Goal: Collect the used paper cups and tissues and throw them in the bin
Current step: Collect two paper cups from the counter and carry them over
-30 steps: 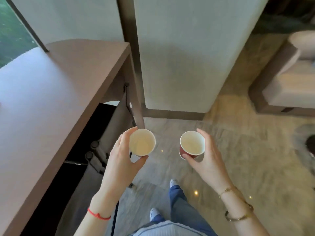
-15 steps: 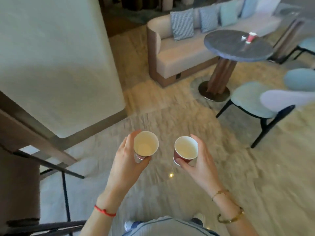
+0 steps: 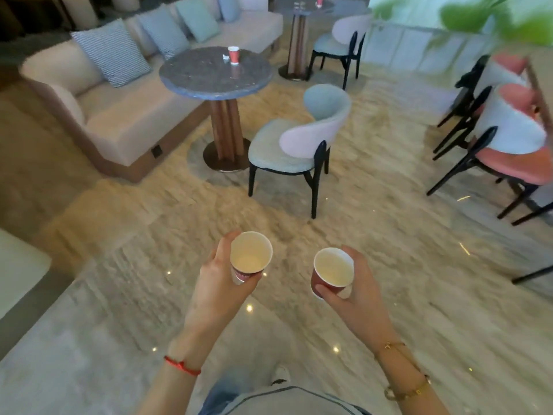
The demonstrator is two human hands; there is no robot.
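head view: only the one camera here, so i'm reading everything off this.
left hand (image 3: 218, 283): wrapping round the side of a paper cup (image 3: 250, 256), fingers closed on it, cup standing upright with its mouth facing up at me. looks empty or near enough.
right hand (image 3: 356, 292): gripping a second cup (image 3: 330, 272) the same way, red wall showing, also upright. the two hands are sitting apart with bare floor (image 3: 389, 223) between them, cups not touching.
what's left out there: another red cup (image 3: 233, 55) is standing on the round table (image 3: 191, 74), with a small white thing (image 3: 226, 57) just beside it, maybe a tissue, too small for me to say.
which way it lies: that table is ahead and slightly left of both hands, well apart from them, with the sofa (image 3: 125, 127) behind it and a chair (image 3: 299, 145) on its right. the left hand is the nearer one to it, i'd guess, but both are already full.
far table: a second table (image 3: 302, 6) further back is carrying another red cup (image 3: 319, 0) too.
bin: not seeing one anywhere in frame, so i can't tell which way the drop-off is.
my read: i'm thinking either stack the two cups to free a hand or dump these first, otherwise there's nothing free to pick up the table cup.
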